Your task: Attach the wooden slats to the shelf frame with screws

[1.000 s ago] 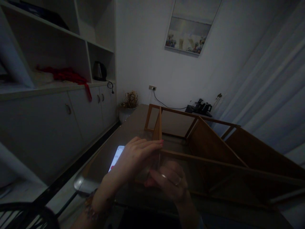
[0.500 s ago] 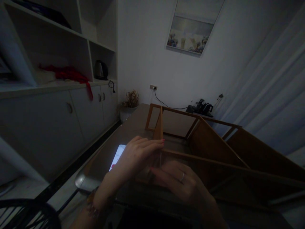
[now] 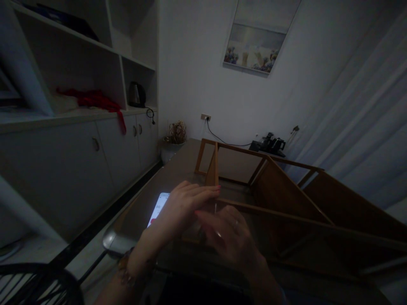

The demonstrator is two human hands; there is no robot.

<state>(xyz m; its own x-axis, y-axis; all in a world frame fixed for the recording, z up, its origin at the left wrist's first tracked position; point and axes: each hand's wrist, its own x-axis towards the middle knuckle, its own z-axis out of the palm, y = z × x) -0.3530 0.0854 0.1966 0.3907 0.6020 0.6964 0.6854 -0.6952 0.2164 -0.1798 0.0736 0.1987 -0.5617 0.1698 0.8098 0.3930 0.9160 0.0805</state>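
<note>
A wooden shelf frame (image 3: 270, 169) with slanting panels lies on its side on the table (image 3: 187, 154). My left hand (image 3: 187, 201) is laid over its near left corner, fingers together across the wood and thumb out of sight. Just below those fingertips, my right hand (image 3: 230, 237) has its fingers curled in. It is blurred, and whatever it holds is too dark to make out. A thin pale upright piece (image 3: 215, 208) shows between the hands; its kind is unclear. Partly behind my left forearm lies a phone (image 3: 159, 207) with a lit screen.
White cabinets (image 3: 117, 135) line the left, with an electric kettle (image 3: 136, 94) and red cloth (image 3: 95, 100) on a shelf. A potted dried plant (image 3: 176, 133) stands beyond the table. Black appliances (image 3: 270, 143) sit behind the frame. A black chair (image 3: 41, 279) is at lower left.
My right hand has shifted a little left and up, closer to my left fingers, with its fingers more curled. My left hand and the wooden frame stay in place.
</note>
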